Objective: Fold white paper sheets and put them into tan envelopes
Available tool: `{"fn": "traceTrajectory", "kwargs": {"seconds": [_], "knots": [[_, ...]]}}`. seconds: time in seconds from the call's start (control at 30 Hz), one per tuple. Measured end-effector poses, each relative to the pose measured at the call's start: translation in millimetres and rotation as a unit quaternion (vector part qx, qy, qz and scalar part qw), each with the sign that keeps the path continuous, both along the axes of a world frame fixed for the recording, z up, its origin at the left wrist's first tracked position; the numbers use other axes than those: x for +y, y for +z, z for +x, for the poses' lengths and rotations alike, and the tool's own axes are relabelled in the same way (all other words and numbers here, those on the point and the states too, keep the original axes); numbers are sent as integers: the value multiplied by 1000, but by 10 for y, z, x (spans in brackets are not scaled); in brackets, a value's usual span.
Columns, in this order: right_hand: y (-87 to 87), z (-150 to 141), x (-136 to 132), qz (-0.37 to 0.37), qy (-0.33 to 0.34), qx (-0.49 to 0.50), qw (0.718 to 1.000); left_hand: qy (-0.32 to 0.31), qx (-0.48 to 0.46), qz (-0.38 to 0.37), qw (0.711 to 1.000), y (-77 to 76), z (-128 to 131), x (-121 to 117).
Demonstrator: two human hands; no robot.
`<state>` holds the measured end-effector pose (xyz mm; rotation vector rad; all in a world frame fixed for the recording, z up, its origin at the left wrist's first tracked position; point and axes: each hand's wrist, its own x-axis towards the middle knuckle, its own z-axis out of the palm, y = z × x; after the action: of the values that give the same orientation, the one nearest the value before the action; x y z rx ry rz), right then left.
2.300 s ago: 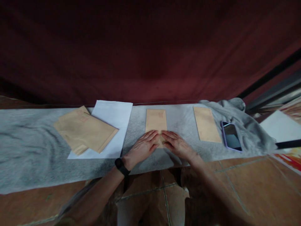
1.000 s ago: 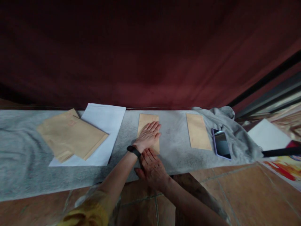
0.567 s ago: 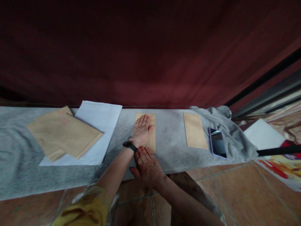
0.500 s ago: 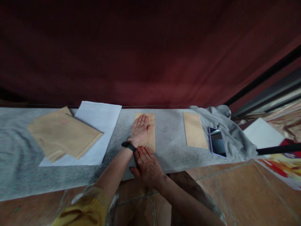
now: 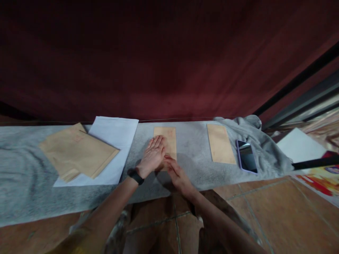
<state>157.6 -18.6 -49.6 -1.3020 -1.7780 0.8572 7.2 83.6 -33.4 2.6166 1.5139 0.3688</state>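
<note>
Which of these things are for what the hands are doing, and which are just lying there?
Seem to belong:
brown envelope under the left hand
piled brown envelopes at left
single brown envelope at right

Maybe just lying there:
smartphone in purple case
white paper under the pile (can't be sure)

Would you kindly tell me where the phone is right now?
In the head view, the phone lies on the gray cloth, just right of the rightmost brown envelope.

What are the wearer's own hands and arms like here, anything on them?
The left hand is bare, with a black band round the wrist; a yellow sleeve shows dimly higher up. The right hand is bare too, no sleeve visible.
</note>
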Motion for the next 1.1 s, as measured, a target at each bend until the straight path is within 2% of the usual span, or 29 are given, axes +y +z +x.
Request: {"fn": "traceTrajectory", "kwargs": {"seconds": [0.1, 0.2, 0.33, 0.4, 0.57, 0.7, 0.9, 1.1], "knots": [[-106, -28, 69, -65, -99, 119, 986, -61, -22, 15, 998, -27, 4, -343], [-81, -36, 129, -103, -107, 164, 975, -85, -36, 6, 996, -97, 27, -611], [95, 23, 215, -43, -69, 28, 996, -73, -26, 9, 997, -177, 25, -708], [157, 40, 283, -19, -43, -45, 998, -71, -14, 16, 997, -193, 13, -708], [145, 16, 510, 13, -3, -217, 976, -92, 15, 30, 995, -134, -8, -757], [122, 22, 680, 24, 13, -296, 955, -108, 11, 35, 993, -41, -29, -787], [106, 19, 943, 62, -40, -363, 929, -103, 10, 36, 994, 0, -33, -784], [-9, -29, 1155, 81, -130, -378, 913, -93, 18, 39, 995, 2, -14, -799]]}}
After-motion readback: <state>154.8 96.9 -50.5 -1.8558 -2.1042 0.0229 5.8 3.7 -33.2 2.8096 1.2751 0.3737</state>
